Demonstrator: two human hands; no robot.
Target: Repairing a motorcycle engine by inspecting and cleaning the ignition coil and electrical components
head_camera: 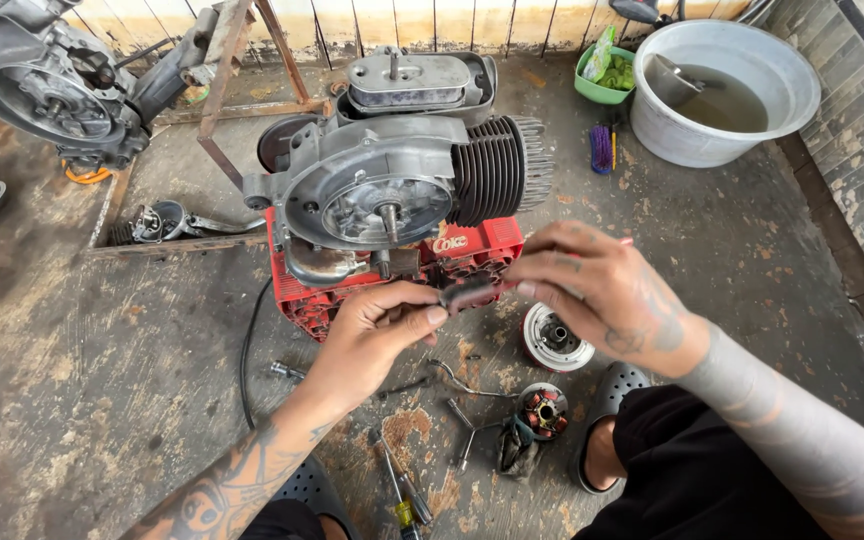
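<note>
One view only: we look down from head height, tilted forward over our own forearms toward the stained concrete floor (102, 380). We sit close; the engine (392, 185) fills centre frame, the grey basin (722, 90) top right, wall edge beyond.

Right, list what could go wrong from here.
1. The small dark part, pinched between left hand and right hand, could slip onto the dirty floor.
2. Loose tools like the screwdriver lie by the feet, a possible trip hazard.
3. The engine on the red crate may tip if bumped.
</note>
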